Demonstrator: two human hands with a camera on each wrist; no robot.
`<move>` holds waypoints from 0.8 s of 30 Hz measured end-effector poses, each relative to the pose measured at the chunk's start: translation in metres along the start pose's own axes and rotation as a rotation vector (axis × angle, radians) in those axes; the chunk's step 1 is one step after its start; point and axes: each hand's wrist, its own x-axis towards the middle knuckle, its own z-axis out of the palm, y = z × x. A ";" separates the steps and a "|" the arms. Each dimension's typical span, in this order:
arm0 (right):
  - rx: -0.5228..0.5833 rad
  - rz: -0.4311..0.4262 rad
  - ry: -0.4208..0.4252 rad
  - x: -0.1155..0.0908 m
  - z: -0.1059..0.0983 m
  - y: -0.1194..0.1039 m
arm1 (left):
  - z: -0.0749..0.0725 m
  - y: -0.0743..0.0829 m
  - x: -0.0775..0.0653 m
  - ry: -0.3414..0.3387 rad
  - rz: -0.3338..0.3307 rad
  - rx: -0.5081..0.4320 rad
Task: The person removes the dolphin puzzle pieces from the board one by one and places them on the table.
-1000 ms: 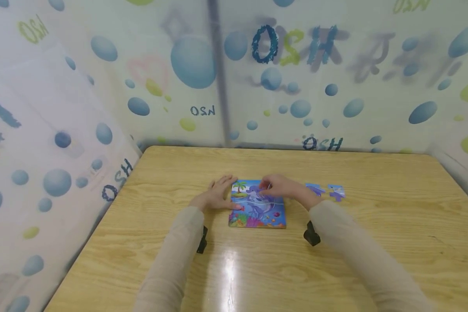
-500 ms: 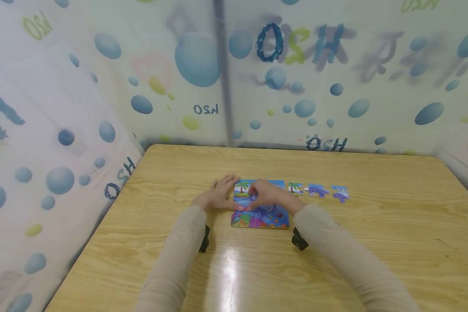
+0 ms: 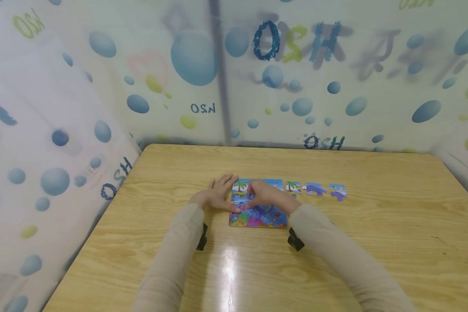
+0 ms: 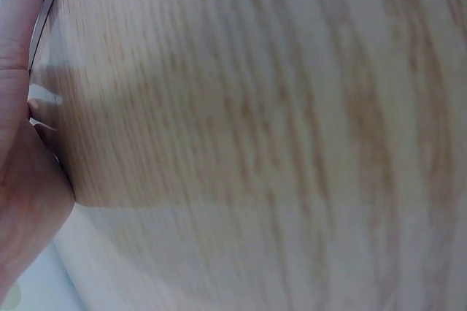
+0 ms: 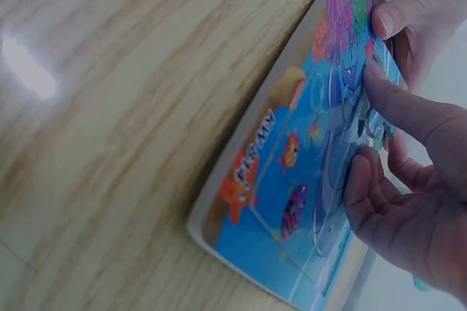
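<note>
1. Probably to steady it, the spread left hand (image 3: 214, 197) rests its thumb on the flat, blue, dolphin-printed puzzle board (image 3: 264, 214).
2. Over that board, the right hand (image 3: 266, 193) holds thumb and fingertips apart (whether round a piece, I cannot tell).
3. Knobbed blue-and-purple jigsaw pieces (image 3: 316, 189) lie right of that hand, seemingly for easy reach.

Free table (image 3: 253, 264) nearside of puzzle (image 3: 263, 220); left grip (image 3: 215, 197) blocks left edge, loose pieces (image 3: 315, 189) right
</note>
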 end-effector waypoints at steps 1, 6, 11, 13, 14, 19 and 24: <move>0.011 -0.006 0.005 -0.001 0.000 0.001 | 0.000 0.000 0.000 -0.003 -0.003 0.005; 0.123 -0.036 0.018 -0.002 -0.001 0.006 | 0.000 0.001 0.000 -0.010 -0.003 0.022; 0.249 -0.111 -0.021 -0.002 -0.005 0.012 | 0.000 0.000 0.000 -0.014 -0.006 0.022; 0.310 -0.125 -0.050 -0.003 -0.007 0.014 | 0.000 0.000 0.001 -0.013 -0.009 0.024; 0.342 -0.131 -0.061 -0.004 -0.007 0.014 | 0.000 0.000 0.001 -0.014 -0.006 0.024; 0.477 -0.108 -0.067 -0.009 -0.016 0.023 | 0.001 0.000 0.001 -0.018 -0.003 0.024; 0.538 -0.085 -0.026 -0.017 -0.031 0.039 | 0.000 -0.002 0.001 -0.014 -0.001 0.026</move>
